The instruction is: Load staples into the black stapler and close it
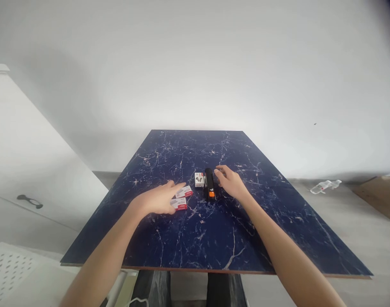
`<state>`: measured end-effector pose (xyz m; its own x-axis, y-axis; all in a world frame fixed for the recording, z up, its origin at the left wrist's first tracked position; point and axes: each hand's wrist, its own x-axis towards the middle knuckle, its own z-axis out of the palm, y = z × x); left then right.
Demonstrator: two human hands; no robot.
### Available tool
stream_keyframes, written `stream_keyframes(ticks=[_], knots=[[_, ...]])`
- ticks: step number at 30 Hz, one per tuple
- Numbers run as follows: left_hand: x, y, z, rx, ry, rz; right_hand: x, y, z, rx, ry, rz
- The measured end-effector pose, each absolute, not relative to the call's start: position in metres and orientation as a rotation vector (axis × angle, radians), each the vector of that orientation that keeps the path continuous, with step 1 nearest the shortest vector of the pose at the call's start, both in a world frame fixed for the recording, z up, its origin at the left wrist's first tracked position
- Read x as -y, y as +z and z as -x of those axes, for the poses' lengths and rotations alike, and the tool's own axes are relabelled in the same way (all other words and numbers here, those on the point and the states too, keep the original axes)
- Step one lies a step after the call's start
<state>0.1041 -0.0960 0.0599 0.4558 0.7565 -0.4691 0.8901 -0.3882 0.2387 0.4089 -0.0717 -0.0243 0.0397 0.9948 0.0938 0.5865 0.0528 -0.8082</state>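
Both hands are over the desk (201,238); the left hand (161,198) reaches across two red-and-white boxes, the upper box (184,191) and the lower box (181,204), index finger and thumb spread apart at them, though whether it grips them I cannot tell; the right hand (229,182) is loosely curled, with a gap between thumb and fingers, just right of a black stapler-like tool (209,181), and seems to have hold of nothing. That tool lies lengthwise, its orange part (212,195) towards the person; a small white box (199,180) sits just left of its far half; whether the two touch is unclear. As for progress, these four things already form a close group near the middle of the desk, seemingly all resting on it; the red-and-white boxes look closed; how much is left I cannot judge.
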Motion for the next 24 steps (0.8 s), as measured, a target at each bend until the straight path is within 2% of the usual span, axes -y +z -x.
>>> stream_keyframes(ticks=[11, 16, 21, 24], knots=[[0.101, 0.097, -0.086, -1.251, -0.176, -2.248, 0.075, -0.019, -0.403, 1.778, 0.907, 1.518], [0.087, 0.082, -0.089, -1.303, 0.212, -2.232, 0.075, -0.021, -0.402, 1.784, 0.927, 1.515], [0.073, 0.062, -0.088, -1.235, -0.144, -2.221, 0.075, -0.022, -0.402, 1.758, 0.993, 1.497], [0.069, 0.062, -0.081, -1.165, -0.180, -2.196, 0.075, -0.021, -0.403, 1.740, 1.050, 1.489]])
